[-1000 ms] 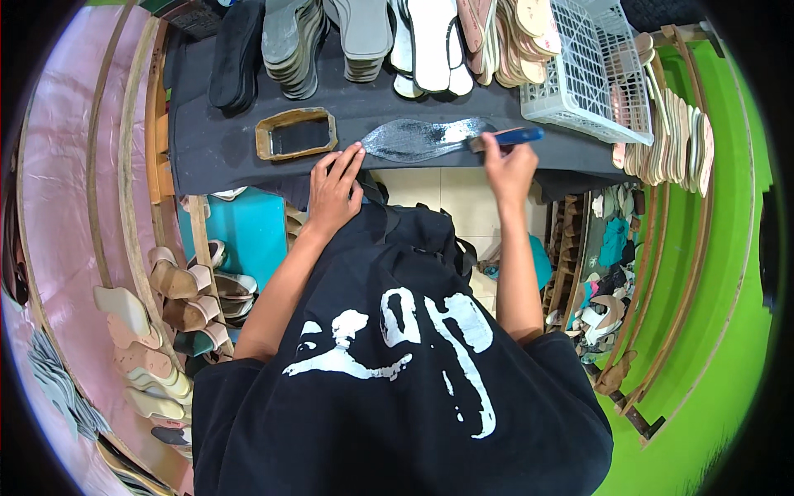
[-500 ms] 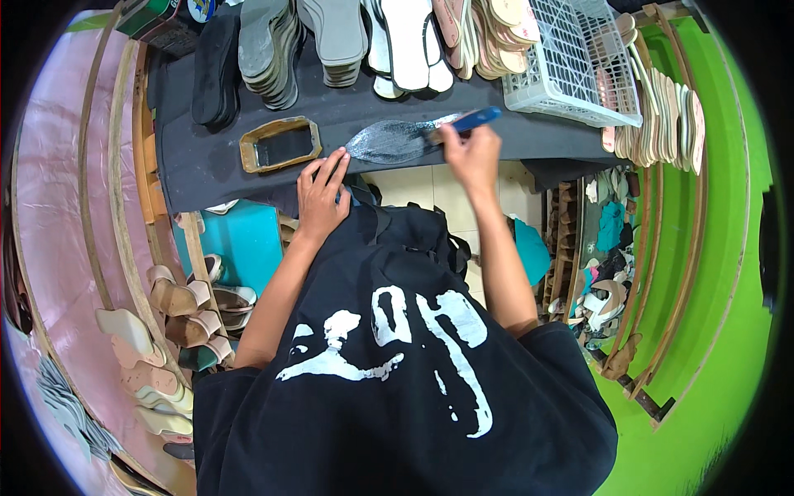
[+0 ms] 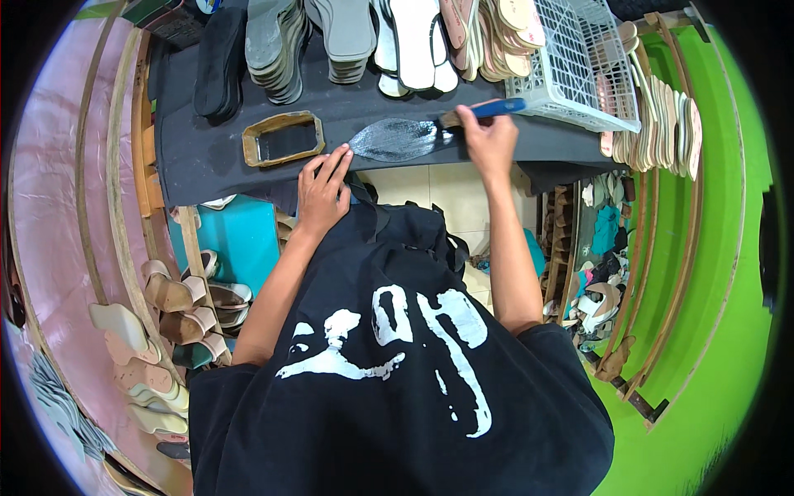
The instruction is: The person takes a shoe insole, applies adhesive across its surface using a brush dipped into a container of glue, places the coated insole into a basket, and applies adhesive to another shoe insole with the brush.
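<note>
A dark insole-shaped piece (image 3: 393, 140) lies lengthwise on the black-covered table (image 3: 198, 161), its upper face wet and glossy. My left hand (image 3: 324, 188) rests at its pointed left end, fingers stretched out and fingertips touching the tip. In my right hand (image 3: 491, 147), closed round the handle, is a blue-handled brush (image 3: 501, 107). The brush's bristles meet the piece near its right end, which the brush and fingers partly cover. Left of the piece stands a brownish, angular open container (image 3: 249, 149) with a dark inside.
Along the back stand stacks of black insoles (image 3: 219, 66), grey insoles (image 3: 277, 50), white insoles (image 3: 412, 41) and tan insoles (image 3: 500, 37). A white plastic basket (image 3: 571, 107) sits back right, beside upright insoles (image 3: 662, 124). Shoes (image 3: 178, 293) fill a rack at lower left.
My right hand and the brush have moved right, toward the right end of the piece. My left hand stays at the pointed tip. The view has shifted slightly.
</note>
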A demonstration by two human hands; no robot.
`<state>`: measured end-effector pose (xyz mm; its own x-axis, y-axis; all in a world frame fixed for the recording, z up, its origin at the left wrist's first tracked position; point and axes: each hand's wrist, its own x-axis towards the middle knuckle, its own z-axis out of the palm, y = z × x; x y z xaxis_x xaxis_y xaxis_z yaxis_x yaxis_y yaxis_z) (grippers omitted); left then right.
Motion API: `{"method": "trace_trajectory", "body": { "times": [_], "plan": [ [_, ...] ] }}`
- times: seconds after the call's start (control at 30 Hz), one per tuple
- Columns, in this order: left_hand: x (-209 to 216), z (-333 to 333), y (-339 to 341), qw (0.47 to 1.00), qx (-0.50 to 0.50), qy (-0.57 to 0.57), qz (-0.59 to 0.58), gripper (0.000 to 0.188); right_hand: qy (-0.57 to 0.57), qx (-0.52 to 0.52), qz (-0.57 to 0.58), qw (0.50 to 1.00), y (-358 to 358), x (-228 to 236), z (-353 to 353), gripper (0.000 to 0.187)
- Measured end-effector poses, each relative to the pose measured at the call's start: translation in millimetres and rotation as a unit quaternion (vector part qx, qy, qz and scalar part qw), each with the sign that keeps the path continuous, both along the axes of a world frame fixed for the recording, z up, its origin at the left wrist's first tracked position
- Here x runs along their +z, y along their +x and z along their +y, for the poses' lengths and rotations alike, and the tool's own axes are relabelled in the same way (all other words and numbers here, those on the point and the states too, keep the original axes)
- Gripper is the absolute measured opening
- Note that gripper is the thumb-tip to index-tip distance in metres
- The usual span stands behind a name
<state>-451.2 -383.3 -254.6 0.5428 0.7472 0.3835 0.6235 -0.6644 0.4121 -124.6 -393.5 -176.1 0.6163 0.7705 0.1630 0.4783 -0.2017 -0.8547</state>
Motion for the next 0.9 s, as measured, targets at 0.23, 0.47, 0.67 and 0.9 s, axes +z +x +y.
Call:
{"method": "trace_trajectory", "body": {
  "times": [0.23, 0.47, 0.67, 0.9],
  "plan": [
    [1.6, 0.1, -0.5, 1.0, 0.005, -0.004, 0.003, 0.075, -0.009, -0.008, 0.035, 0.999, -4.7, -13.7, -4.2, 0.032],
    [-1.0, 0.1, -1.7, 1.0, 0.012, 0.01, -0.001, 0.075, -0.015, -0.076, -0.079, 0.994, 55.5, -8.8, -16.4, 0.038],
    [-1.6, -0.3, 1.7, 1.0, 0.013, 0.01, -0.006, 0.073, -0.016, -0.063, -0.079, 0.995, 48.1, 5.9, -7.1, 0.031],
    [-2.2, -0.3, 2.6, 1.0, 0.018, 0.007, -0.006, 0.072, -0.036, 0.025, -0.182, 0.982, 46.5, -1.7, 7.3, 0.03]
  ]
}}
